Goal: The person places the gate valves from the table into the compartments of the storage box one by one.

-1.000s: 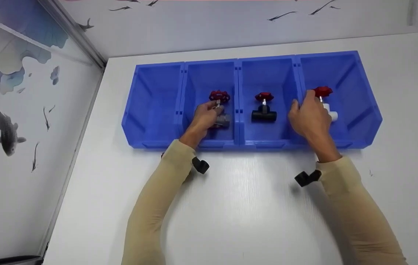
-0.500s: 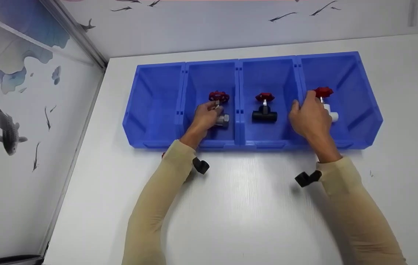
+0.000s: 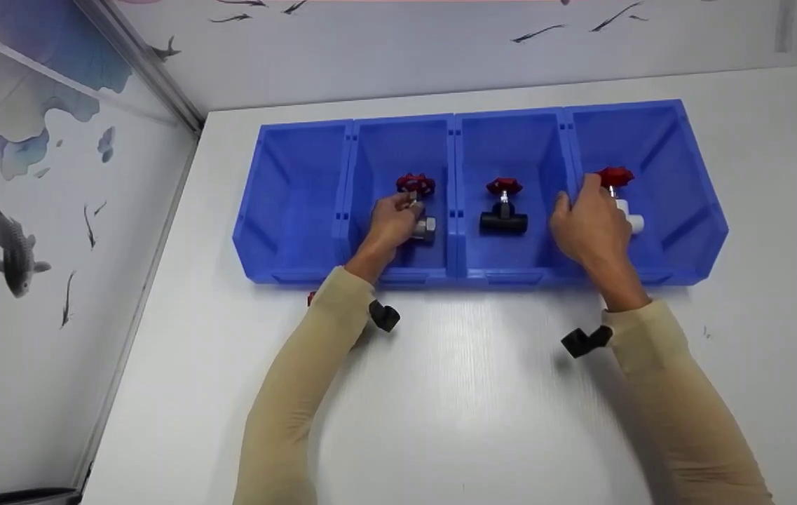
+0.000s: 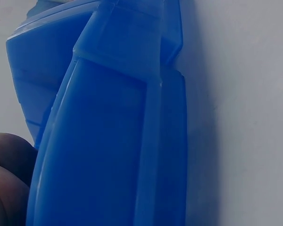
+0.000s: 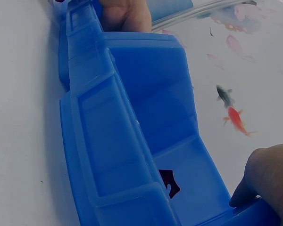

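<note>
White tabletop (image 3: 468, 407) up close, with four blue bins (image 3: 510, 278) in a row near its far edge. First, a small red bit (image 3: 310, 298) just in front of the bins' front edge, mostly hidden by the left sleeve (image 3: 293, 379). Next, left hand (image 3: 391, 223) over the second bin's front edge, seemingly with thumb and finger pinched on the stem of a metal valve (image 3: 425, 229). Inside that second bin from the left, close to its right edge: pipe part lying the long way side to side, visible end to the right; red wheel (image 3: 416, 184) toward the back edge, hard to tell whether upright or leaning. Best to pinch snugly under the wheel, hold the pipe level, and go slowly beside the bin's wall. Black valve (image 3: 503, 221) in the third bin, pipe also side to side. Right hand (image 3: 591, 228) over the wall between third and fourth bins; cannot tell whether clamped on the white valve (image 3: 635, 223), with fingertips hidden. Last, back wall (image 3: 370, 63) with thin painted fish.
</note>
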`<state>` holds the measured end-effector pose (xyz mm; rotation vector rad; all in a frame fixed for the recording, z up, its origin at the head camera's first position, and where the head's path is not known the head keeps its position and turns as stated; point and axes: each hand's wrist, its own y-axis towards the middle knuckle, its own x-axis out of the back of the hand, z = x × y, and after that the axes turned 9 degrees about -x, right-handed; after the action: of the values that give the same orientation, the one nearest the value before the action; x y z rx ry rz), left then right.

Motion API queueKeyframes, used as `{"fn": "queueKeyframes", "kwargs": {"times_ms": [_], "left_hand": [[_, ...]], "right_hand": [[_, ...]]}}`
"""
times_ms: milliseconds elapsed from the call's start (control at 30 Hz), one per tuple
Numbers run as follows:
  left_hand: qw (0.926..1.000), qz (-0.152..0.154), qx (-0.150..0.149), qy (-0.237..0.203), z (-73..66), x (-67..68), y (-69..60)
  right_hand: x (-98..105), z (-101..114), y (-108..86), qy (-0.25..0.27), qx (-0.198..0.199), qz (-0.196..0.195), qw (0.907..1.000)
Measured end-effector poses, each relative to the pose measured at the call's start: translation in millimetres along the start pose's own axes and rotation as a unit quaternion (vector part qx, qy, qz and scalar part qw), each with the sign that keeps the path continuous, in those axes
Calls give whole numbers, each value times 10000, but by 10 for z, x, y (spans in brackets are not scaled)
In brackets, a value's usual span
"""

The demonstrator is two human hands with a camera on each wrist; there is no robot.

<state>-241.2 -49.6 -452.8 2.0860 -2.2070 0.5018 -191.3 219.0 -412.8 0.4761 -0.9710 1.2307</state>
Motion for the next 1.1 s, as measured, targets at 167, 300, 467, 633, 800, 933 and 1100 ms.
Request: {"fn": "queueKeyframes", "kwargs": {"times_ms": [167,300,467,633,800,933,1100], "left_hand": [[9999,-89,-57,6,14,-8,15],[9997,-208,-138,25,35,-26,43],[9997,-180,-165,-12,26,-34,48],[9997,-159,-185,-34,7,-31,31],[9995,-239,-167,-125,1,-39,33],[9994,-272,-140,-140,-3,-48,41],[9995,-291,-108,-59,-14,-51,41]], "right_hand": [[1,1,-1,2,-5,-4,10000],[1,5,-6,-44,28,-24,10000],[4,9,-11,-74,-3,21,10000],[4,10,-9,-56,-10,39,10000],[2,9,-3,-47,4,46,10000],[4,6,-4,-60,8,56,10000],[6,-1,-5,-49,34,28,10000]]}}
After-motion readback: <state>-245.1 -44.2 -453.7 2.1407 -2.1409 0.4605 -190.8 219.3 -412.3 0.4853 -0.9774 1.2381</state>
